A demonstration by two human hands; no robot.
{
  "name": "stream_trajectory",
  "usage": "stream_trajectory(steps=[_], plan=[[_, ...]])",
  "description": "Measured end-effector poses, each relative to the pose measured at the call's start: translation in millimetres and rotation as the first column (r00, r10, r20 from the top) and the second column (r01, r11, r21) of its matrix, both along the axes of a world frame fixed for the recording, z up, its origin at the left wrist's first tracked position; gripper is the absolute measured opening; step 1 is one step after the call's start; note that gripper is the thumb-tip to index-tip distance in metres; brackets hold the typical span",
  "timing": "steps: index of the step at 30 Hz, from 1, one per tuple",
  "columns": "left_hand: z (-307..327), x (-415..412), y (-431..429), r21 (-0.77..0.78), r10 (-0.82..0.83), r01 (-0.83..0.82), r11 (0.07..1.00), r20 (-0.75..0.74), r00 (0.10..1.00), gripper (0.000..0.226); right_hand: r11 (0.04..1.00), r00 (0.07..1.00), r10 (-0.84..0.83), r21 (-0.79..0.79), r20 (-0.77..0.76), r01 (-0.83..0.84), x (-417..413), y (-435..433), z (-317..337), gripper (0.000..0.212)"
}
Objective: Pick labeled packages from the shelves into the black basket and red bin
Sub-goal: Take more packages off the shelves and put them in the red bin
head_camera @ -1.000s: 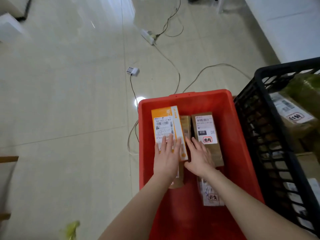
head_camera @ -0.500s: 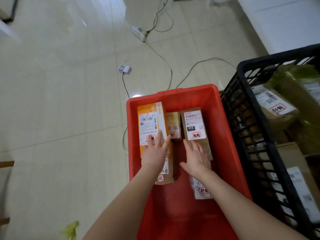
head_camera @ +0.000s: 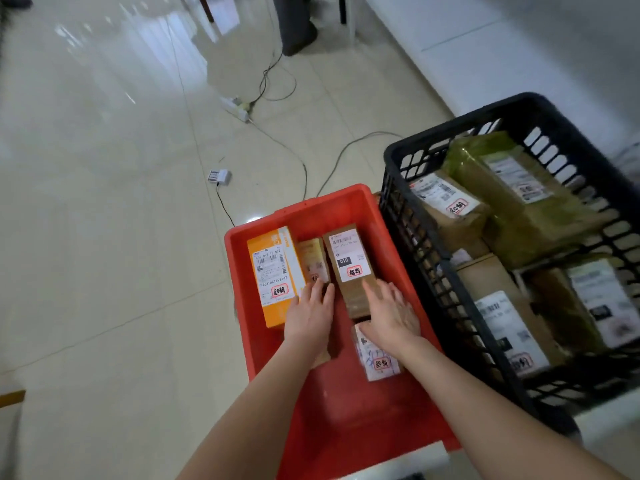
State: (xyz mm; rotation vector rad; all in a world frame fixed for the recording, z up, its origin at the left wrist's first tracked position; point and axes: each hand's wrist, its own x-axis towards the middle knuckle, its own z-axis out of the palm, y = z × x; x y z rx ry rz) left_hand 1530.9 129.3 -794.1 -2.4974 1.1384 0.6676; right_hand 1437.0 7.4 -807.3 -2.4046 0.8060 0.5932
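The red bin (head_camera: 349, 410) holds several labeled packages. An orange box (head_camera: 273, 271) lies at its left, a small brown box (head_camera: 313, 259) beside it, a longer brown box (head_camera: 349, 265) to the right. My left hand (head_camera: 310, 317) rests flat, fingers straight, on the near end of the small brown box. My right hand (head_camera: 389, 317) lies flat on the near end of the long brown box and over a white-labeled packet (head_camera: 377, 362). The black basket (head_camera: 429, 258) on the right is filled with several brown and green labeled parcels (head_camera: 519, 188).
Cables (head_camera: 304, 168) and a power strip (head_camera: 239, 107) run across the tiled floor beyond the bin, with a small white device (head_camera: 219, 176) near them. A white wall base (head_camera: 450, 53) stands at the upper right. A wooden piece (head_camera: 10, 398) shows at the left edge.
My left hand slid off the orange box onto the small brown box. My right hand shifted right along the long brown box. The view swung, bringing more of the black basket in.
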Motion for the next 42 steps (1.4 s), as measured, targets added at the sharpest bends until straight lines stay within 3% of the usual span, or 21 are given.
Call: stream_trajectory(steps=[9,14,18,26,42], plan=[[87,-57,-41,-0.107,-0.334,0.338,0.935,0.049,0.941,0.078,0.968,0.971,-0.227,-0.094,0.082,0.234,-88,12,90,0.077],[147,-113,-74,-0.171,-0.531,0.540,0.824,0.095,0.842,0.071,0.891,0.906,-0.395,-0.177,0.148,0.418,-164,12,140,0.073],[190,-183,-104,-0.189,-0.678,0.687,0.702,0.120,0.726,0.066,0.777,0.810,-0.556,-0.230,0.185,0.586,-243,0,177,0.071],[243,-379,-143,-0.270,-0.872,0.870,0.412,0.160,0.463,0.064,0.516,0.576,-0.795,-0.286,0.190,0.807,-446,4,232,0.076],[264,-824,-109,-0.272,-0.988,0.962,0.027,0.137,0.067,0.076,0.089,0.159,-0.954,-0.268,0.253,0.959,-860,92,273,0.067]])
